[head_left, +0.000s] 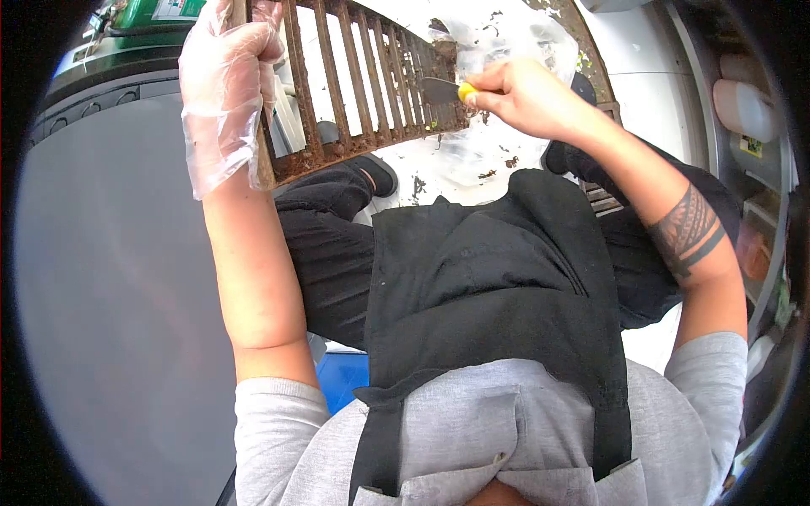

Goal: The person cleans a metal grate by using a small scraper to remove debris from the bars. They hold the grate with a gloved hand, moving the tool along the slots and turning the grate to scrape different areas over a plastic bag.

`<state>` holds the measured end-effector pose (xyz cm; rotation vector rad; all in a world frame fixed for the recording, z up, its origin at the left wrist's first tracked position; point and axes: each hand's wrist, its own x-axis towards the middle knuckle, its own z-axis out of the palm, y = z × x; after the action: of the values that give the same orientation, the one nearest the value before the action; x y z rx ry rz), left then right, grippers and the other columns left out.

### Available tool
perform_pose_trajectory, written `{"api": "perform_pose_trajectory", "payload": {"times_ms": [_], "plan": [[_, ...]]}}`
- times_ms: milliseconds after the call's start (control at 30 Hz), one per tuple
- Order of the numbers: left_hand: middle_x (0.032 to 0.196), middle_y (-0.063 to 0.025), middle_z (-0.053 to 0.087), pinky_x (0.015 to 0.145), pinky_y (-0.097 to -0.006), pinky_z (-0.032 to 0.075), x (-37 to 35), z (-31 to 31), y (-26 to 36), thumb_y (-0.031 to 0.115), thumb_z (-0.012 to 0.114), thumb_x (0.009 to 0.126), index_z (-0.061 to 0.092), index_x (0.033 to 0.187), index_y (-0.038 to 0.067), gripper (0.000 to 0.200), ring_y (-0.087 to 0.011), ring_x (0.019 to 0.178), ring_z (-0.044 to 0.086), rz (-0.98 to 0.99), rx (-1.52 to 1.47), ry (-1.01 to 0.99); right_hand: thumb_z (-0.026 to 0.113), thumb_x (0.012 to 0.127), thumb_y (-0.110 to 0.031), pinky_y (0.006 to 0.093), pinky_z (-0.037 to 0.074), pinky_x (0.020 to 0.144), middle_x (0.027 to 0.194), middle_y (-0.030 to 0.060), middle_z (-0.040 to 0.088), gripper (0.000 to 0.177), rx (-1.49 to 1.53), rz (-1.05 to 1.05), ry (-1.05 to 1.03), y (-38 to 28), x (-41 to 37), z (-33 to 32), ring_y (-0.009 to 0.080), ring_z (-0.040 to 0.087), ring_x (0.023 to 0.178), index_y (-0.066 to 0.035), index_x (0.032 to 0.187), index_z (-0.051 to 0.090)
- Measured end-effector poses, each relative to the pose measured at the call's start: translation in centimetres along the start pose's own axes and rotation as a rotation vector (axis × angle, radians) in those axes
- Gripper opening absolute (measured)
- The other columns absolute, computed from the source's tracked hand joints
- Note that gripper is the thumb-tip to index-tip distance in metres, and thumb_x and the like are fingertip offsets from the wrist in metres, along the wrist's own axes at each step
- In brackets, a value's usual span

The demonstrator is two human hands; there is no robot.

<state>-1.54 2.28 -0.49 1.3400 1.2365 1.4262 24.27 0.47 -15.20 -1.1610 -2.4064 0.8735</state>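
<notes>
Off to the left sat a big grey surface (110,295), some green container (160,10) up top, dark flecks (510,160) scattered over the white floor (641,67), a blue thing (346,375) down low, and pale jugs (747,110) along the right.

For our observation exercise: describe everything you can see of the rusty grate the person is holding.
The grill grate is a rectangular metal frame of parallel bars, brown with rust and crusted grime. It is held tilted above a white floor. The left hand, in a clear plastic glove, has its grip on the left edge; the bare right hand presses a yellow-handled scraper against bars near the right end. Dark flakes lie beneath.
</notes>
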Motion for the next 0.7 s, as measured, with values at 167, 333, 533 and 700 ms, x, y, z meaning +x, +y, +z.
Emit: {"api": "perform_pose_trajectory", "payload": {"times_ms": [167, 333, 533, 700], "plan": [[0.140, -0.0161, 0.053, 0.097, -0.0255, 0.051, 0.5, -0.2, 0.8, -0.018, 0.040, 0.062, 0.038, 0.153, -0.008, 0.091, -0.0173, 0.098, 0.058, -0.058, 0.116, -0.050, 0.069, 0.097, -0.016, 0.0255, 0.050, 0.068, 0.090, 0.0040, 0.069, 0.036, 0.523, 0.525, -0.092, -0.9, -2.5, 2.3, 0.0073, 0.056, 0.066, -0.004, 0.130, 0.070], [0.141, -0.0170, 0.053, 0.093, -0.0232, 0.052, 1.0, -0.2, 0.9, -0.015, 0.041, 0.063, 0.039, 0.152, -0.008, 0.089, -0.0171, 0.099, 0.059, -0.049, 0.107, -0.057, 0.068, 0.095, -0.009, 0.0309, 0.050, 0.099, 0.124, 0.0207, 0.071, 0.036, 0.549, 0.340, -0.039, -2.1, -4.0, 6.0, 0.0225, 0.068, 0.115, 0.001, 0.129, 0.068], [0.132, -0.0149, 0.059, 0.081, -0.0196, 0.051, 0.8, 0.3, 0.3, -0.013, 0.042, 0.064, 0.044, 0.149, -0.008, 0.086, -0.0155, 0.094, 0.059, 0.011, 0.082, 0.018, 0.066, 0.092, -0.008, 0.0360, 0.053, 0.093, 0.112, 0.0207, 0.073, 0.035, 0.430, 0.327, 0.168, -4.5, -3.4, 10.1, 0.0295, 0.070, 0.104, -0.001, 0.126, 0.070], [0.117, -0.0104, 0.062, 0.080, -0.0190, 0.050, 0.5, -0.1, 0.6, -0.013, 0.043, 0.063, 0.047, 0.148, -0.008, 0.085, -0.0120, 0.084, 0.056, -0.062, 0.069, -0.010, 0.067, 0.091, -0.023, 0.0369, 0.055, 0.088, 0.106, 0.0226, 0.072, 0.039, 0.263, 0.451, 0.342, -2.8, 1.9, 10.7, 0.0327, 0.072, 0.096, -0.005, 0.125, 0.071]]}}
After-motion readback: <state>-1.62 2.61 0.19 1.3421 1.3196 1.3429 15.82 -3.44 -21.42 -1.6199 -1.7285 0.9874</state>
